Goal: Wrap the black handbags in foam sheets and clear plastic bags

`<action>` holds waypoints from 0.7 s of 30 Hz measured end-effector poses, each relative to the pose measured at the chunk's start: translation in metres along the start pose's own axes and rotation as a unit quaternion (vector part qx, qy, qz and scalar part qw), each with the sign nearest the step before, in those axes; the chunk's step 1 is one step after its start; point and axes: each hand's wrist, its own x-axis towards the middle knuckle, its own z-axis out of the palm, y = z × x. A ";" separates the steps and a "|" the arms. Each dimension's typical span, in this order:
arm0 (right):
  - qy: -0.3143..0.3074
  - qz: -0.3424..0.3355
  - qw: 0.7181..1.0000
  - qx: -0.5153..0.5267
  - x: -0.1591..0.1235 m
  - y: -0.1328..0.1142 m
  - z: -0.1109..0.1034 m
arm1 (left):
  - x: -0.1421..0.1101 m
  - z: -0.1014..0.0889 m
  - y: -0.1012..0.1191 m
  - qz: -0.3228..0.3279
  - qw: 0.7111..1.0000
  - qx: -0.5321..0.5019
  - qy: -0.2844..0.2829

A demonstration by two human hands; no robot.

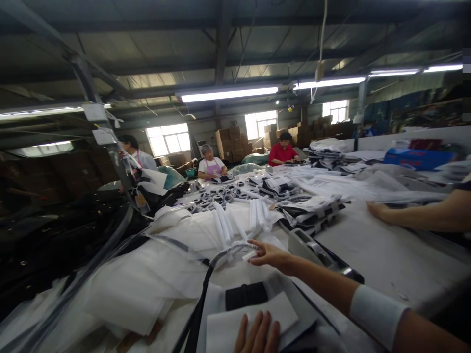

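My left hand (257, 334) lies flat, fingers extended, on a white sheet (226, 331) at the bottom middle. Under that sheet is a pale, dark-edged piece that looks like a bag, with a black patch (246, 295) on it. My right hand (274, 257) reaches across from the right, fingers apart, at the piece's far end. Its fingertips are at a curved, white-wrapped strip (231, 246) and a small white scrap (249, 256); whether they grip either is unclear.
A grey device with a dark base (312, 250) stands beside my right forearm. White sheets (132, 284) are heaped at left, with white rolls (222, 223) and stacked pieces (312, 211) beyond. A co-worker's arm (415, 215) rests on the table at right; other people sit farther back.
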 end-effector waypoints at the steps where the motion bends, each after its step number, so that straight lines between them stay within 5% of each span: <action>1: 0.000 -0.017 1.000 0.004 -0.005 -0.003 0.001 | 0.002 -0.004 0.000 0.005 1.000 0.000 -0.020; 12: 0.021 -0.175 0.980 -0.094 -0.087 0.003 0.024 | 0.009 -0.033 -0.015 0.092 0.982 0.014 -0.163; 16: 0.080 -0.251 0.932 -0.249 -0.121 0.024 0.038 | 0.013 -0.038 -0.017 0.100 0.979 0.005 -0.179; 21: 0.122 -0.389 0.838 -0.363 -0.144 0.059 0.048 | 0.024 -0.046 -0.013 0.064 0.979 -0.031 -0.193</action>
